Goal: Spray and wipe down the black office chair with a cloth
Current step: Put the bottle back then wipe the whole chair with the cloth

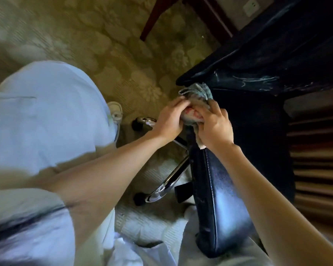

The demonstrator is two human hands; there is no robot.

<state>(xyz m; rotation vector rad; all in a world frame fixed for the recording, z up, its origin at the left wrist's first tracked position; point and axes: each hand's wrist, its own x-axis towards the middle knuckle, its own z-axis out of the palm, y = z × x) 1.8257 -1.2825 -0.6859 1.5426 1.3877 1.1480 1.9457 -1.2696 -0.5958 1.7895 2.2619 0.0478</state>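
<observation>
The black office chair [261,60] fills the right side, its padded armrest [219,198] running toward me and streaked with wet marks. A crumpled cloth [195,101], grey-blue with a pink patch, is pressed against the far end of the armrest. My left hand [169,120] grips the cloth from the left. My right hand [215,127] grips it from the right, a white corner of the cloth hanging under the palm. No spray bottle is in view.
The chair's chrome base legs [167,183] and black castors [139,198] stand on a patterned green carpet [108,45]. My pale trousers and a white shoe [115,110] are at the left. A dark wooden furniture leg [156,18] is at the top, slatted wood [315,150] at the right.
</observation>
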